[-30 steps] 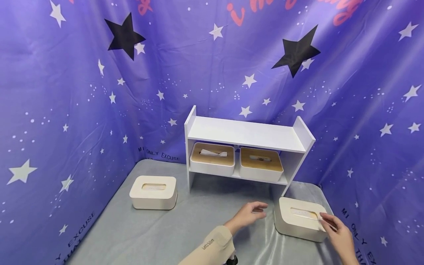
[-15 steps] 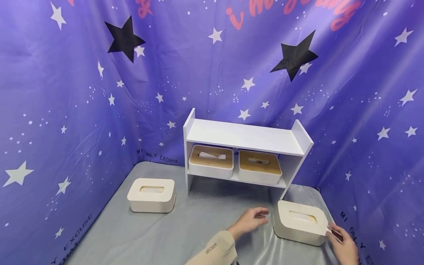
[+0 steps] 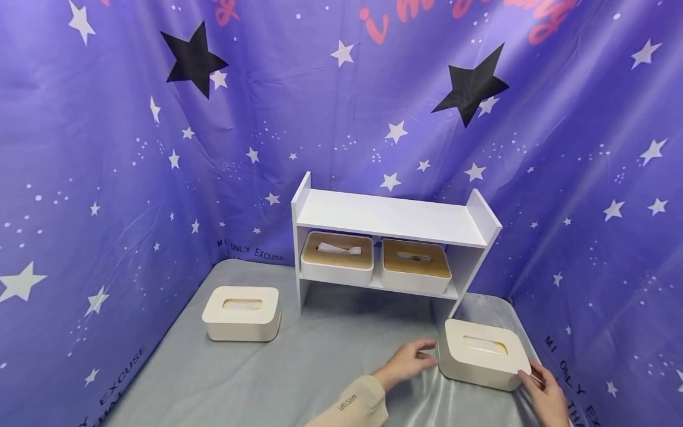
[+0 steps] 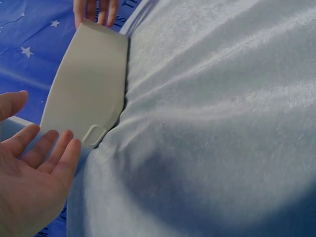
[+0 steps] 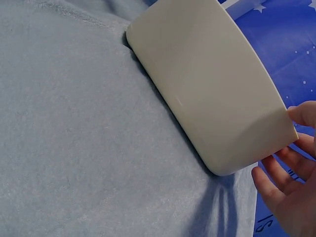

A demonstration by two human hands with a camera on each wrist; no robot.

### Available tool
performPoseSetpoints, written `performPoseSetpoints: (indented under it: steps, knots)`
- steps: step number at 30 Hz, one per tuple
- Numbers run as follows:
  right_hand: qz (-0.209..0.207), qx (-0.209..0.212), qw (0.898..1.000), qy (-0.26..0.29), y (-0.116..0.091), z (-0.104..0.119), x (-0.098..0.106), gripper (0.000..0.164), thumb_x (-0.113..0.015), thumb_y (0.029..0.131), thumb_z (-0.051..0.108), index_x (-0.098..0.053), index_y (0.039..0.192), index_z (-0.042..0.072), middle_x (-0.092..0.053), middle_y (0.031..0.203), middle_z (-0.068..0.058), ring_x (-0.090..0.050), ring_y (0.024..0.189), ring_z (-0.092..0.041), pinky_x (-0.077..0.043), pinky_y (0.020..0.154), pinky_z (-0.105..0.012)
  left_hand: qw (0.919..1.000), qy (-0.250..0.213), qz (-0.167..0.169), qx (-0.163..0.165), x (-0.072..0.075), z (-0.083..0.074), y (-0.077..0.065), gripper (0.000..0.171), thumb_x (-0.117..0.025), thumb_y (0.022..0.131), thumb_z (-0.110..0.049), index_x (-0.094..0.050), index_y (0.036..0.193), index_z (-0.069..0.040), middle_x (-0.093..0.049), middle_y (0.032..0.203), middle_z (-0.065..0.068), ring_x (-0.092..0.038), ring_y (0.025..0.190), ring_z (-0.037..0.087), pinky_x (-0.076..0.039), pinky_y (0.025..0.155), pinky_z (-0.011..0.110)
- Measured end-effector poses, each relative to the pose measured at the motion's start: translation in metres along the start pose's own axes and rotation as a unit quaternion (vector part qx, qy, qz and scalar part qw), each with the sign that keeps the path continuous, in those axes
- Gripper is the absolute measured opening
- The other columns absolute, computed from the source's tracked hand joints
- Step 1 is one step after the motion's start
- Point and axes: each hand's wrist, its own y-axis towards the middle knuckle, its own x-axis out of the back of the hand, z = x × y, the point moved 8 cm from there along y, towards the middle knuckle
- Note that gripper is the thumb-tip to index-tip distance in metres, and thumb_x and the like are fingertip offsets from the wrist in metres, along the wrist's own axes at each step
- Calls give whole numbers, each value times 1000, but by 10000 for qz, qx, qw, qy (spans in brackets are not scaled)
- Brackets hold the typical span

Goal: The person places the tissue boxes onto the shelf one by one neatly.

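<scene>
A cream tissue box [image 3: 475, 365] with an oval slot in its lid lies on the grey cloth at the right; white tissue [image 3: 482, 345] shows in the slot. My left hand [image 3: 404, 363] is at the box's left end, its straight fingers [image 4: 59, 145] right by the small raised loop [image 4: 94, 136] low on that end. At the opposite end is my right hand [image 3: 546, 394]. In the right wrist view its thumb [image 5: 302, 113] rests at the lid's edge, and the relaxed fingers [image 5: 284, 173] lie along the end wall. The box sits flat between both hands.
Behind stands a white two-tier shelf [image 3: 389, 216]. Its lower board bears two white tissue boxes with wooden lids, a left one [image 3: 337, 270] and a right one [image 3: 416, 279]. Another cream tissue box [image 3: 241, 329] is at the left on the grey cloth [image 3: 320, 350]. Purple star-printed curtains [image 3: 341, 107] surround everything.
My right hand has moved from the tissue slot's right side to the box's right end. My left hand has come closer to the left end. The view has shifted slightly.
</scene>
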Motion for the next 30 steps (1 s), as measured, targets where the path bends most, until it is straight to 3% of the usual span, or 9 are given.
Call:
performPoseSetpoints:
  steps: [4,5,10,14,17,24,30]
  knots:
    - [132,-59,9999,67,-2,-1,-2,58,-56,100,17,-37,143,-16,-54,134,-35,-34,72,31,-42,63,4,9999,-59,-81,24,-6,1,-1,48,-69,90,-10,-57,135,2,-63,136,17,-71,108,18,-57,80,14]
    - [198,-42,9998,84,-3,-1,-3,58,-55,101,17,-35,144,-17,-43,140,-42,-33,73,31,-43,63,3,9999,-51,-100,1,-7,1,-1,48,-69,90,-9,-57,135,3,-62,137,18,-71,108,19,-57,81,14]
    - [469,-248,9984,185,-2,-3,-5,62,-52,102,19,-28,148,-16,-35,145,-44,-30,74,31,-43,64,4,9999,65,-158,3,-12,-2,1,50,-70,90,-11,-56,137,1,-61,138,17,-71,107,18,-57,81,15]
    - [734,-259,9961,405,-1,-4,-7,67,-49,104,21,-19,149,-18,-29,146,-46,-30,76,31,-44,66,4,9993,305,-181,90,-17,-3,4,53,-72,89,-16,-57,138,-5,-66,129,18,-71,106,17,-57,83,16]
    - [840,-178,9947,561,-1,-4,-8,69,-49,105,21,-16,149,-19,-26,146,-48,-35,80,30,-44,67,4,9987,454,-186,149,-19,-3,5,53,-73,88,-18,-57,138,-7,-70,122,18,-72,105,17,-58,83,18]
    - [829,-129,9950,549,-1,-3,-9,68,-48,105,21,-16,149,-20,-27,145,-49,-38,80,28,-45,67,3,9980,508,-92,374,-26,-1,5,53,-73,89,-19,-57,139,-10,-62,136,15,-70,108,16,-59,84,21]
    - [890,-50,9943,588,-1,-1,-10,66,-47,105,19,-16,148,-21,-27,145,-50,-34,78,29,-44,67,4,9978,577,-71,327,-28,-4,6,52,-73,89,-20,-58,138,-12,-67,126,12,-71,105,15,-57,84,19]
